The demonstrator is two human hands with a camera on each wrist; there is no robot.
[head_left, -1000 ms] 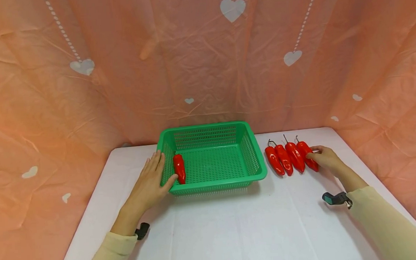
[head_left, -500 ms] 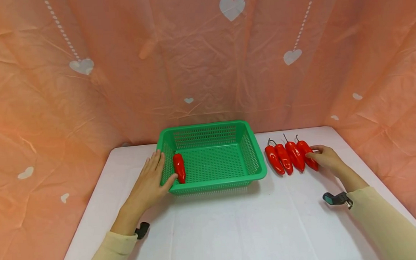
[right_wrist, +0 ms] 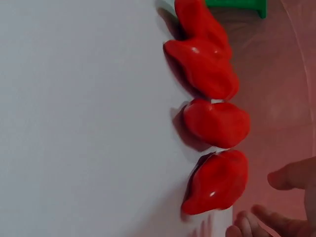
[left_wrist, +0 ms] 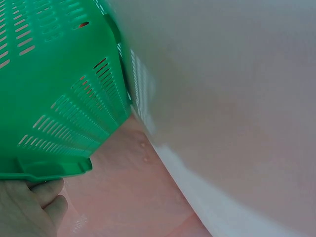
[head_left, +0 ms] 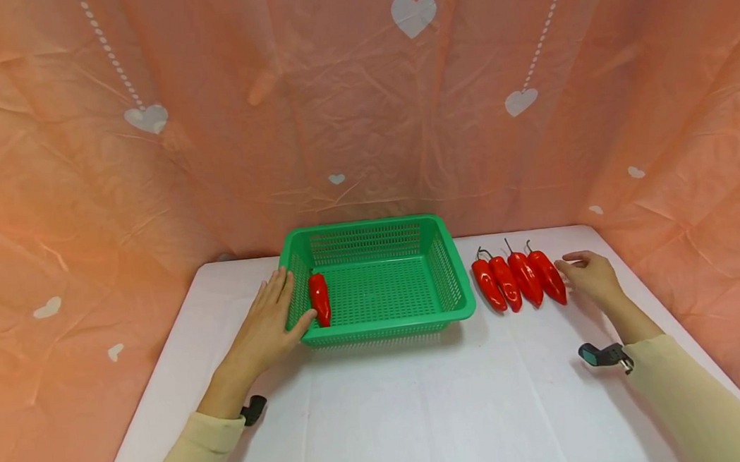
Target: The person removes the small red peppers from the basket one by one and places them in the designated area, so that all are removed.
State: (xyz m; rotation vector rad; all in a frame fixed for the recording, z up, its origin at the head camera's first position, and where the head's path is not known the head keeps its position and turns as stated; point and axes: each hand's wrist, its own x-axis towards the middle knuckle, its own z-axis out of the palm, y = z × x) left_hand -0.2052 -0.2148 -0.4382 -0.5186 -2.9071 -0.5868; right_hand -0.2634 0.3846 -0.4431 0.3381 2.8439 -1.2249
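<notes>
A green plastic basket stands toward the back of the table, with one red chili pepper lying along its left side. My left hand rests on the basket's left rim, fingers extended and thumb over the front corner. In the left wrist view, the fingertips touch the outside of the basket. Right of the basket, several red peppers lie side by side, stems pointing away from me. Just right of the outermost pepper, my right hand hovers with loosely bent fingers, apart from it and holding nothing.
A white-covered table lies under everything. Behind and at both sides hangs an orange curtain with white hearts, close to the table's back edge. Dark devices are strapped to both wrists, below cream sleeves.
My right hand has let go of the outermost pepper and moved slightly right, away from it. That pepper stays in the row. The left hand and basket have not moved.
</notes>
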